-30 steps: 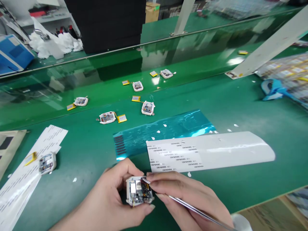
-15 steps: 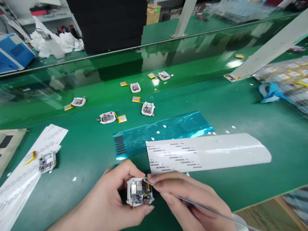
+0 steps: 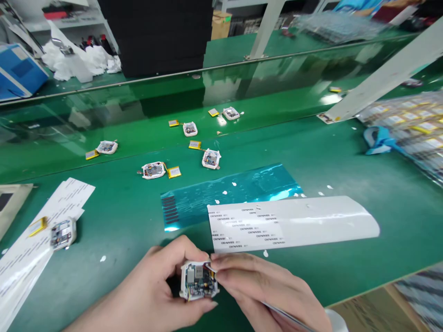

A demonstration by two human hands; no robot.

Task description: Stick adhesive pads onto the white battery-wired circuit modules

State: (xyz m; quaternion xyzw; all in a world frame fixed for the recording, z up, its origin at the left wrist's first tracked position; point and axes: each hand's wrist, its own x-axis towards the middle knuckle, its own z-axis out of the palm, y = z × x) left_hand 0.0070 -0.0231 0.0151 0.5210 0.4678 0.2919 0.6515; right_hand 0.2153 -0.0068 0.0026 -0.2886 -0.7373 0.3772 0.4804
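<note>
Between its thumb and fingers, my left hand holds a white smartwatch case at the bottom middle. The open side faces me, showing a circuit board. My right hand grips metal tweezers. Their tip is at the upper right corner inside the case, where my right fingertips nearly meet my left index finger. What the tip touches is too small to tell. Just beyond the hands lies a white backing sheet, overlapping a blue film strip that has dark pieces along its left end.
Several open cases with yellow batteries lie beyond, one on the green bench. At left, another case rests on white strips. A metal post and trays of batteries stand at right. Small white tabs are scattered about.
The camera view has shifted slightly. Both hands keep their hold, and the tweezers still reach into the same corner of the case, with my right hand a little lower over them.
</note>
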